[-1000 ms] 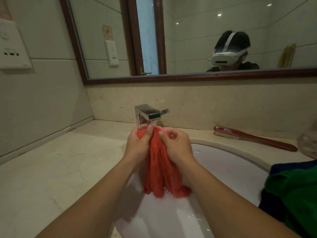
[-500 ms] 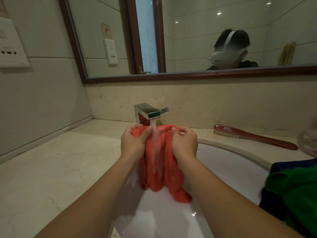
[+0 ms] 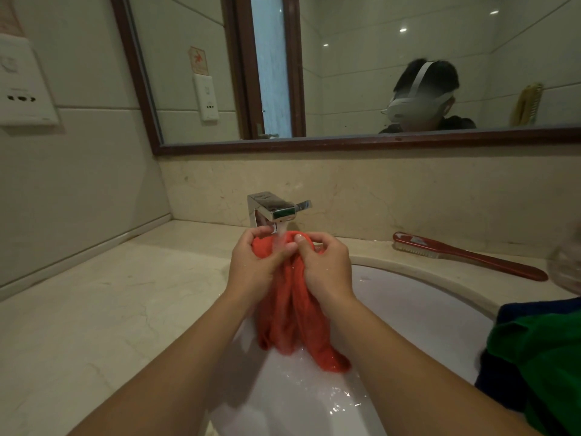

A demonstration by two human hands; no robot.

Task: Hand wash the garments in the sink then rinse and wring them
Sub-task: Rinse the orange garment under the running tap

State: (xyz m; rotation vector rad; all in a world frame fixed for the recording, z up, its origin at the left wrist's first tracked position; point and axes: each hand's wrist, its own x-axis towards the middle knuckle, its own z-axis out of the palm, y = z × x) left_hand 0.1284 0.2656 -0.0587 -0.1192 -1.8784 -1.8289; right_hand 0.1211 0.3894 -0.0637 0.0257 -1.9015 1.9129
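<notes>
**Closed inward since half a second ago: two-handed hold on red garment (image 3: 289, 313)**

Drawn together from the earlier spread hold, thumbs now nearly meeting just under the faucet (image 3: 273, 210). Gripping the bunched top of the cloth with left hand (image 3: 251, 269) and right hand (image 3: 328, 270), fingers curled round it on either side. Observed running: water (image 3: 280, 239), straight onto the fold between the thumbs. Hanging below the grip: most of the cloth, lowest tip reaching the wet sink (image 3: 424, 297) basin beneath the right wrist.

Judged as rinsing; wringing not yet done. Recommended: rub the gathered fold between both thumbs under the stream, feed fresh cloth upward through the grip, and keep the tail inside the basin.

Waiting well right of the grip: green garment (image 3: 540, 357) over dark blue garment (image 3: 528, 309).
</notes>
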